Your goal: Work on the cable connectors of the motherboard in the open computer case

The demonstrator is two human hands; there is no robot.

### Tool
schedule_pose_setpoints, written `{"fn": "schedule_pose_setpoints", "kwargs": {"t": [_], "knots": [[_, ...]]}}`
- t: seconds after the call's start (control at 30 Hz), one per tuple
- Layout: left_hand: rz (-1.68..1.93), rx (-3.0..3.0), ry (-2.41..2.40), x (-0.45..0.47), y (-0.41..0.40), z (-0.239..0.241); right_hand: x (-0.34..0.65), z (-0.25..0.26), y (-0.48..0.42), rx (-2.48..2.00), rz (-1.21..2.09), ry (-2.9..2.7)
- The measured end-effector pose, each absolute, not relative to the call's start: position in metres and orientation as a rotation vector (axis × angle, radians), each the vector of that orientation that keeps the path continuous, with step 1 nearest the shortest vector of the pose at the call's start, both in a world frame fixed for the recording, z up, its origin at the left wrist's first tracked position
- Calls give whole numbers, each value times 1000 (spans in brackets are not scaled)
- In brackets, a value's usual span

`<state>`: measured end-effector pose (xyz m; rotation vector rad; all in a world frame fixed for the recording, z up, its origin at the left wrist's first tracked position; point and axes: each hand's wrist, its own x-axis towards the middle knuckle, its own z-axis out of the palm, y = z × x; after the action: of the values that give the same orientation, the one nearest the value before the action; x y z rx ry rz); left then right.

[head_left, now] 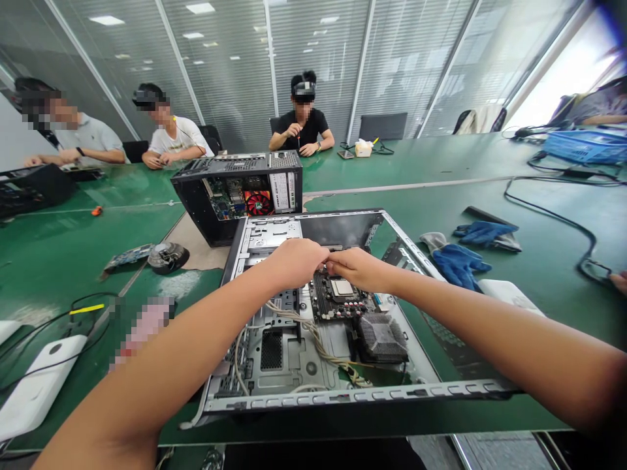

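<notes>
My left hand (pixel 304 260) and my right hand (pixel 355 267) meet above the far part of a motherboard (pixel 321 297), fingers curled closed and touching each other. Whatever they grip is hidden by the fingers. The board lies inside an opened computer case (pixel 372 393) resting on its side. A square metal-topped processor (pixel 341 287) shows on the board just below my right hand. Nearer to me, a finned heatsink (pixel 383 336) sits in the case. A bundle of pale cables (pixel 318 339) runs beside it.
Behind stands a second open case (pixel 198 196) with a red fan (pixel 258 202). Left are a round cooler (pixel 168 257) and a white power bank (pixel 42 385). Right lie blue gloves (pixel 458 264) and a black cable (pixel 553 199). Several people (pixel 302 124) sit across the green table (pixel 392 176).
</notes>
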<state>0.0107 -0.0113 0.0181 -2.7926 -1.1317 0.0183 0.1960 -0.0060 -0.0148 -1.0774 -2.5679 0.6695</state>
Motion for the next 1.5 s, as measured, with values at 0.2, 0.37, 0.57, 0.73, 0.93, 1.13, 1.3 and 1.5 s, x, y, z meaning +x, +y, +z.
{"fn": "schedule_pose_setpoints", "kwargs": {"t": [0.2, 0.37, 0.57, 0.73, 0.93, 1.13, 1.3, 1.5], "knots": [[60, -2803, -1221, 12, -16, 26, 196, -15, -8, -1061, 661, -2595], [48, -2796, -1203, 12, -16, 23, 195, -13, -9, -1073, 658, -2590], [77, -2781, -1161, 11, -14, 17, 194, -11, -12, -1099, 668, -2566], [78, -2799, -1206, 11, -17, 20, 194, -12, -12, -1100, 680, -2584], [9, -2762, -1166, 12, -22, 21, 194, -14, -10, -1102, 659, -2564], [-41, -2733, -1170, 12, -21, 21, 195, -11, -11, -1113, 679, -2540], [-41, -2739, -1188, 12, -19, 22, 194, -9, -12, -1134, 707, -2535], [-121, -2747, -1204, 10, -18, 21, 194, -9, -11, -1130, 732, -2523]]}}
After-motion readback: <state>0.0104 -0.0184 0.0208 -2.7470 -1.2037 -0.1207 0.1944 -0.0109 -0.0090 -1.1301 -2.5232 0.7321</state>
